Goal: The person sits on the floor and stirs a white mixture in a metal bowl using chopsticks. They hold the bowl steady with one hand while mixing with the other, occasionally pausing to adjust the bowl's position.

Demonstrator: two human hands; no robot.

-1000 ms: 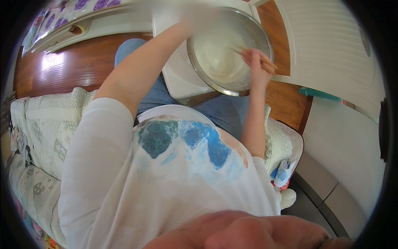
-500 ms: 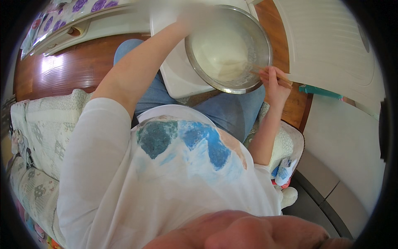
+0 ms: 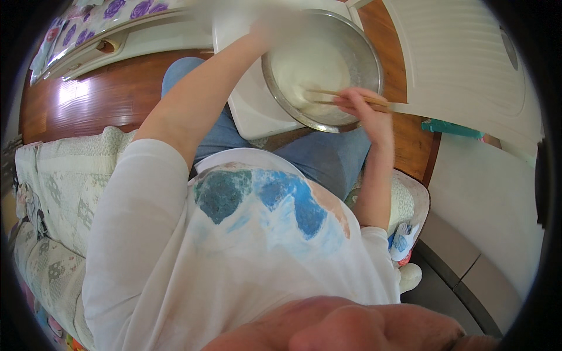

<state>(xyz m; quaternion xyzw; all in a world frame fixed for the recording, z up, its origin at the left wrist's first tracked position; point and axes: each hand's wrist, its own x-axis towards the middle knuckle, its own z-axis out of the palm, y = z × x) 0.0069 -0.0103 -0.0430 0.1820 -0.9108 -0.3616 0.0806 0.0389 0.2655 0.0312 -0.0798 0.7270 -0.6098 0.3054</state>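
Note:
A wide steel bowl [image 3: 367, 61] holds a pale, whitish powder or batter [image 3: 313, 65]; I cannot make out which. My right hand [image 3: 366, 108] is closed round a pair of wooden chopsticks [image 3: 321, 92], above the bowl's near right rim. Their tips dip into the whitish stuff near the bowl's near side. My left arm stretches to the far left rim, where my left hand [image 3: 266, 30] disappears into a grey blur. Its fingers cannot be seen, nor whether it grips anything.
Beneath the bowl is a white stool or low table [image 3: 257, 111], between my knees. A white panel [image 3: 462, 58] stands on the right. At the far left is a table with a purple-flowered cover [image 3: 111, 20]. A quilted sofa cover [image 3: 70, 175] lies beside me.
My right hand has moved left over the bowl, bringing the chopstick tips from the right wall toward the near left side. The left arm has barely moved.

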